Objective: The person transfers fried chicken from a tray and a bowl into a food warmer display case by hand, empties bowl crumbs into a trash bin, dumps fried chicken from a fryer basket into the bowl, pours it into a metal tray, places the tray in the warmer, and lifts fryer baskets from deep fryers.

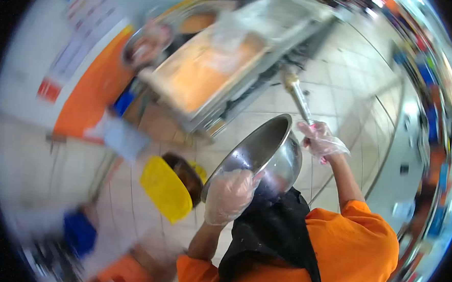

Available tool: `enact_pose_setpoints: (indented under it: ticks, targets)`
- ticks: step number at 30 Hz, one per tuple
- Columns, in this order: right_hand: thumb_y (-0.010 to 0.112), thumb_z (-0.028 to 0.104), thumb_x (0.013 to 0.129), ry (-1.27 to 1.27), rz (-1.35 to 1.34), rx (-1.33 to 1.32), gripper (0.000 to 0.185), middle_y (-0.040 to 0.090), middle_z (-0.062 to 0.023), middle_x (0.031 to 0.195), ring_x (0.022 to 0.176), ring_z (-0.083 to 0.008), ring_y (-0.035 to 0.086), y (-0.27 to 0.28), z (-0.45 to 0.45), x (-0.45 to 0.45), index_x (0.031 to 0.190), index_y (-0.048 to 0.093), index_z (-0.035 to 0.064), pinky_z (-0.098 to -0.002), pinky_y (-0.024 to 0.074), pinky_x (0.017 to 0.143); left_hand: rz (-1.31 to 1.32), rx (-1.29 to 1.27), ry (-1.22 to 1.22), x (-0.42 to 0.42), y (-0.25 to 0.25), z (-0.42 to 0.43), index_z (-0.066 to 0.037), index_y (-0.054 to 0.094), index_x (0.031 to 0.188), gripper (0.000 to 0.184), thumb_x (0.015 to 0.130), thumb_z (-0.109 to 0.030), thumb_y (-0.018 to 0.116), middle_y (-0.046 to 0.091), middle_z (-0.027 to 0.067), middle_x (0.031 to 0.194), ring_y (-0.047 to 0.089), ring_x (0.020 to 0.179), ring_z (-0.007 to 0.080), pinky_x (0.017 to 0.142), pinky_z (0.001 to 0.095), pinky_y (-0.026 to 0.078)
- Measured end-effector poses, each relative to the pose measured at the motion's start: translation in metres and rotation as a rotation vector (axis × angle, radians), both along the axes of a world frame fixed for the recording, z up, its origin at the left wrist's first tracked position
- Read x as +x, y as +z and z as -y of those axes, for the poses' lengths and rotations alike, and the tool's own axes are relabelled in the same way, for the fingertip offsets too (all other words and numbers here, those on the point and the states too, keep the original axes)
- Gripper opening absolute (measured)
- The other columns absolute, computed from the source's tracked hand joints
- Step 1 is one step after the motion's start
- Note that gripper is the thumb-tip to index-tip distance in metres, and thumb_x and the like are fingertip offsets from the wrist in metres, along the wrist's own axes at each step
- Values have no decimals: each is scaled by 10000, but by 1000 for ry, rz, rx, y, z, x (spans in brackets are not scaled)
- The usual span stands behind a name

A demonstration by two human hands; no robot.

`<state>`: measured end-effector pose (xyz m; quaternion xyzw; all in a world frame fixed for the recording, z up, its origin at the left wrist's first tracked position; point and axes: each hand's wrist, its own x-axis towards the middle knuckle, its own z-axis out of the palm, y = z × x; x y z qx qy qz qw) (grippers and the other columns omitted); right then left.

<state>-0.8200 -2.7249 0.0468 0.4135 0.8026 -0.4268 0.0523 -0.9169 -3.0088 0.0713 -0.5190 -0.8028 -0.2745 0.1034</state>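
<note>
My left hand (229, 195), in a clear plastic glove, is closed on the rim of a large steel mixing bowl (281, 167). The bowl is tilted in front of my black apron, and its inside shows only in part. My right hand (320, 141), also gloved, grips a long, shiny metal utensil (300, 100) to the right of the bowl. The utensil points away from me and has a brownish-gold far end; blur hides its exact kind.
Ahead to the left stands a long tray (193, 85) of orange-yellow contents, with blurred clear plastic over part of it. A yellow wet-floor-type panel (167, 189) stands left of the bowl. A counter (396, 165) runs along the right, above pale floor tiles (335, 95).
</note>
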Motion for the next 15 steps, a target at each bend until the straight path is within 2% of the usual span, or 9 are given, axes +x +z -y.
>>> enact_pose_setpoints:
  ticks: [2,4,7,8,11,13,15]
  targets:
    - [573,503,886,-149,51,-73,515,563,-36,617,491,-145,532,4,-37,60,1075,598,24,-284,440,461,-36,-15,-244,14,-4,-64,-125,436,659,339,867,-237,680,427,58,558,500,475,233,444,356,406]
    - [539,511,902,-430,39,-351,516,551,-35,603,434,-130,494,25,-74,113,1095,589,35,-263,409,404,-150,-77,-461,32,-4,-127,-137,434,655,339,876,-254,662,437,45,562,507,471,198,439,338,410]
    - [552,537,889,-987,-317,-626,471,520,-31,572,352,-93,381,7,-138,190,876,576,67,-252,273,297,-215,-88,-805,53,-7,-237,-141,436,655,335,890,-280,629,452,34,569,517,479,177,437,328,413]
    - [592,505,873,-1089,-344,-586,423,509,-22,556,340,-89,385,5,-157,215,809,542,89,-239,285,308,-190,-54,-909,67,-8,-273,-132,462,663,309,881,-288,614,459,32,570,525,484,174,441,319,422]
    - [655,480,823,-1024,-172,-380,421,529,-23,567,384,-96,438,-20,-220,264,887,593,68,-262,335,343,-278,112,-1169,84,-26,-379,-132,460,631,338,854,-307,644,426,21,542,491,455,171,418,323,388]
    - [720,401,776,-1003,-237,-471,352,504,-10,546,392,-120,464,-59,-256,317,820,584,79,-259,361,367,-258,153,-1302,103,-26,-444,-131,455,618,352,852,-316,641,436,23,537,498,454,173,418,320,396]
    - [727,290,767,-1201,-333,-466,268,460,-7,529,385,-146,453,-72,-276,336,781,566,77,-277,355,360,-251,211,-1393,121,-22,-507,-130,451,607,361,848,-319,641,441,25,530,503,453,175,417,318,404]
